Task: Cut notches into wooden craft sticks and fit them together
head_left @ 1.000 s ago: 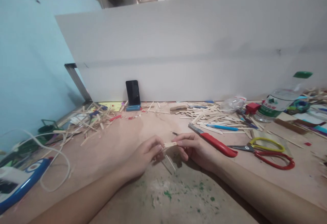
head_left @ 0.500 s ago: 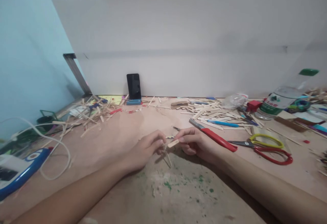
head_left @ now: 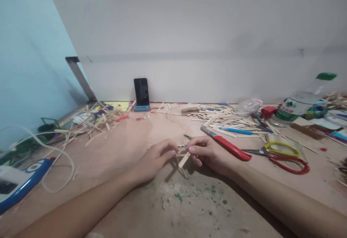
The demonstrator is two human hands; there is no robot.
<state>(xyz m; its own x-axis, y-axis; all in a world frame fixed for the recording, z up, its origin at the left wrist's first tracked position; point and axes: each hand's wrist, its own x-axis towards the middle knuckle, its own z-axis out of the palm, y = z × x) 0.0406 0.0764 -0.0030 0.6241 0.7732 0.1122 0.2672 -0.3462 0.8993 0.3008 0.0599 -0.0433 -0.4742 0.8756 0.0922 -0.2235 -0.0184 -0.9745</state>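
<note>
My left hand is low over the middle of the table, its thumb and fingers closed on a small frame of thin wooden sticks. One leg of that frame slants down toward the table. Between the thumb and fingers of my right hand is a flat craft stick, its rounded end pointing down and toward me. Stick and frame overlap in view; whether they touch I cannot tell. Behind the hands lies a thin patterned rod, partly hidden. A red-handled cutter rests just beyond my right hand.
Right of my hands lie scissors and a pile of craft sticks with a blue pen. A water bottle leans behind them. A phone stands against the white board. Scattered sticks and a white cable are leftward.
The craft stick in my right hand has turned from nearly level to pointing steeply down. The stick frame's lower leg has shifted slightly right, and my left fingers have straightened a little.
</note>
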